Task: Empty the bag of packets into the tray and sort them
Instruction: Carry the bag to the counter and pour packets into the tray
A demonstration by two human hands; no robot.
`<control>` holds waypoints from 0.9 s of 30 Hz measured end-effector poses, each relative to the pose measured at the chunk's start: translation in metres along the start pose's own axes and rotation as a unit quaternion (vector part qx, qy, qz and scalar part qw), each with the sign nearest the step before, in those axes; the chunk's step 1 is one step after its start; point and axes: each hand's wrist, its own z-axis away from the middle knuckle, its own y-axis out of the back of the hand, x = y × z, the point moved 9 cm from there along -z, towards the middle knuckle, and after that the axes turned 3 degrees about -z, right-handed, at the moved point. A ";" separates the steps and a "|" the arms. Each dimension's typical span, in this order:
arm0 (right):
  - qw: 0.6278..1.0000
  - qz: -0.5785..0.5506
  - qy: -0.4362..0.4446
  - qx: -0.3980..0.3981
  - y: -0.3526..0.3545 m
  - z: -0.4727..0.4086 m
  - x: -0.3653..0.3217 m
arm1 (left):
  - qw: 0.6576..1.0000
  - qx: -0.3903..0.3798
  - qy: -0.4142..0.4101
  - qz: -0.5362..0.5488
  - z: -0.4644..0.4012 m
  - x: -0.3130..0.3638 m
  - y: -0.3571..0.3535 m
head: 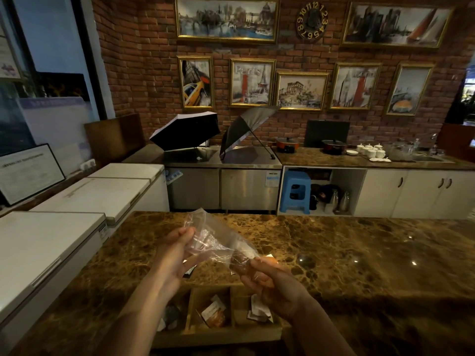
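I see my left hand (pixel 177 250) pinching the bag (pixel 218 240) top; my right hand (pixel 267 281) fingers (pixel 253 263) grip its packet-filled bottom above the tray (pixel 218 332).

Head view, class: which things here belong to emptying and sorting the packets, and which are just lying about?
Belongs to the job:
clear bag, held in left hand and right hand
wooden tray
packets

Just lying about:
umbrellas
blue stool
cups
pots
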 end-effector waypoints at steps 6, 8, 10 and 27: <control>1.000 -0.011 -0.014 -0.009 -0.006 0.003 0.003 | 1.000 -0.015 -0.002 -0.008 -0.002 0.001 -0.001; 1.000 -0.014 -0.019 -0.016 -0.009 0.001 0.004 | 0.999 -0.029 -0.007 -0.023 -0.001 0.001 -0.002; 1.000 -0.024 -0.010 0.004 -0.007 -0.001 0.002 | 0.998 -0.049 -0.014 -0.040 0.001 0.002 -0.006; 0.886 0.380 0.212 0.160 -0.006 0.002 -0.050 | 0.903 -0.016 -0.115 -0.414 -0.003 0.015 -0.017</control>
